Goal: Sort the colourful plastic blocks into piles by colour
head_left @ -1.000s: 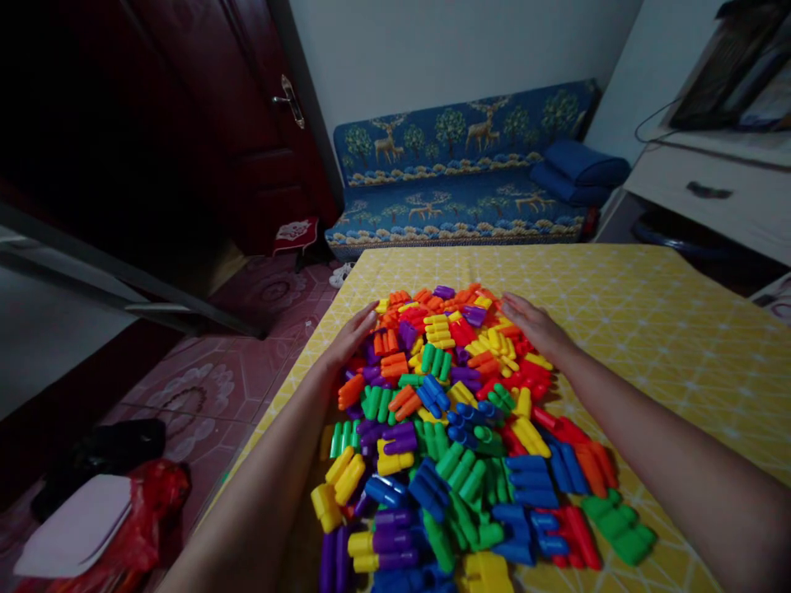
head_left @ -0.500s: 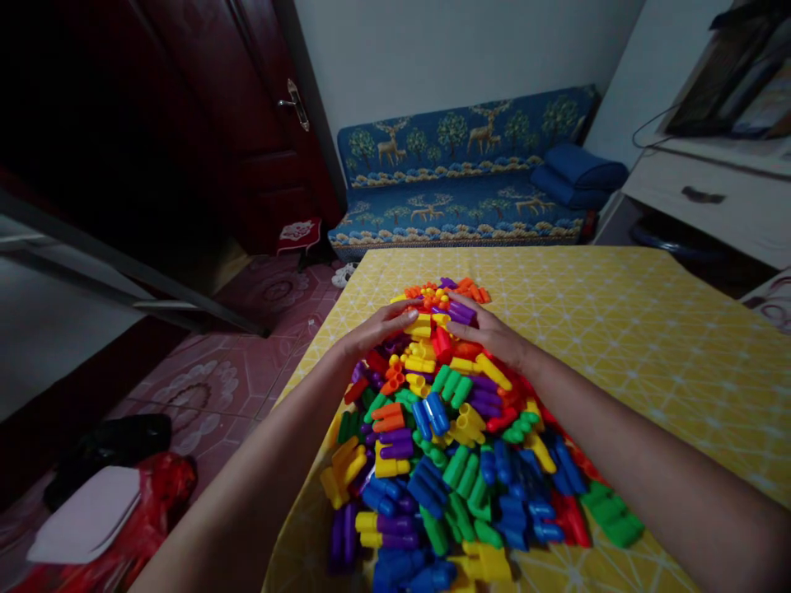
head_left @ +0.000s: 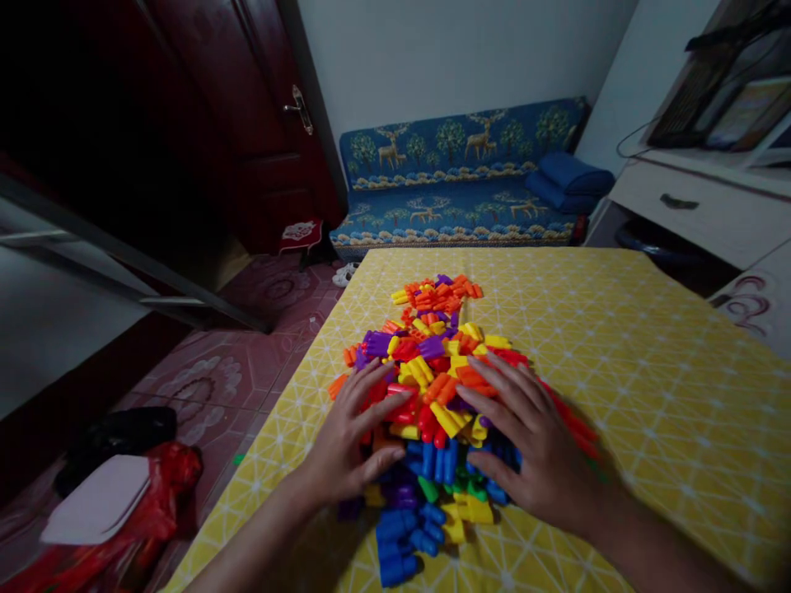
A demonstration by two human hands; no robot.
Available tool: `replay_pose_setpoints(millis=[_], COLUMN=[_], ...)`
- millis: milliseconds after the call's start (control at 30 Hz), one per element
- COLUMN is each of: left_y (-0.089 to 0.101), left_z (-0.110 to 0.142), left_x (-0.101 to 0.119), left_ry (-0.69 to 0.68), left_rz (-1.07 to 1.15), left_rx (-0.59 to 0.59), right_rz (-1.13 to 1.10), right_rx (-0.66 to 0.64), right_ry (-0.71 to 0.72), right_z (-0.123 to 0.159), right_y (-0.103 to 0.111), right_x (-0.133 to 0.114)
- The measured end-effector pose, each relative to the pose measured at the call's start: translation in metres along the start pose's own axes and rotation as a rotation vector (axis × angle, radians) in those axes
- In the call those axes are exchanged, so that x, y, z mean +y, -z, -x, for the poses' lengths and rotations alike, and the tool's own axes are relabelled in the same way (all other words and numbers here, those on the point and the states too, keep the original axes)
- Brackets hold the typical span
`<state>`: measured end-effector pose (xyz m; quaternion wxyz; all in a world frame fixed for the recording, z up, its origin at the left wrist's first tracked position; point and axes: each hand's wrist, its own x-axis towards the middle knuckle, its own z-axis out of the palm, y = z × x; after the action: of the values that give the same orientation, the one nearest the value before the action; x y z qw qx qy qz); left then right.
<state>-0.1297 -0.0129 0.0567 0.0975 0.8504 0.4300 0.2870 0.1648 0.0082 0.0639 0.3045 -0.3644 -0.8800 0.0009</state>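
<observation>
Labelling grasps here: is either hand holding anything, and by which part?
No hold shows: the left hand and right hand are spread open over the pile of blocks. What lies beneath them is hidden.

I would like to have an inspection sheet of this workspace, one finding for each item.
Surface: yellow cloth with white lines.
Things handled: colourful plastic blocks in a loose heap.
Clutter: pale flat object and red bag on the floor, left.
Hands: left hand and right hand on either side of the heap, fingers apart.
Cables: thin dark cable near the white cabinet.
Surroundings: blue sofa beyond the table; dark red door, left.
</observation>
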Motion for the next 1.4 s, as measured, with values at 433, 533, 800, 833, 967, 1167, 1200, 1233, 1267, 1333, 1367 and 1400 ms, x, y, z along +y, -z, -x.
replay_pose_setpoints(millis=[433,533,800,833,967,1167,1200,1233,1267,1333,1367,1400], left_y=[-0.031,-0.032,-0.024,-0.023,-0.026,-0.03,-0.03,-0.03,-0.03,-0.031,-0.032,-0.033], left_z=[0.075,0.054,0.005,0.0,-0.015,-0.028,-0.029,-0.03,-0.031,-0.032,-0.033,-0.034], left_x=[0.034,0.033,0.005,0.002,-0.008,-0.021,-0.021,-0.021,-0.019,-0.012,-0.007,-0.001], left_ry=[-0.14,-0.042,0.1,0.125,0.209,0.278,0.288,0.296,0.301,0.306,0.305,0.3], left_rz=[-0.273,-0.242,-0.267,-0.261,-0.233,-0.235,-0.232,-0.23,-0.231,-0.243,-0.251,-0.257], left_rx=[-0.171,-0.114,-0.018,0.011,0.112,0.143,0.161,0.186,0.218,0.285,0.311,0.327], right_rz=[0.059,0.009,-0.168,-0.185,-0.178,-0.075,-0.058,-0.044,-0.034,-0.021,-0.019,-0.023], right_rx=[0.093,0.097,0.123,0.116,0.104,0.004,-0.006,-0.014,-0.023,-0.062,-0.093,-0.13], right_ry=[-0.49,-0.461,-0.339,-0.327,-0.307,-0.357,-0.369,-0.386,-0.407,-0.456,-0.479,-0.496], right_z=[0.1,0.071,0.004,-0.003,-0.031,-0.067,-0.071,-0.076,-0.081,-0.091,-0.096,-0.1], right_y=[-0.021,-0.027,-0.042,-0.046,-0.061,-0.074,-0.076,-0.077,-0.078,-0.08,-0.079,-0.078], right_x=[0.029,0.015,-0.019,-0.02,-0.019,-0.013,-0.011,-0.008,-0.006,-0.002,0.0,0.001])
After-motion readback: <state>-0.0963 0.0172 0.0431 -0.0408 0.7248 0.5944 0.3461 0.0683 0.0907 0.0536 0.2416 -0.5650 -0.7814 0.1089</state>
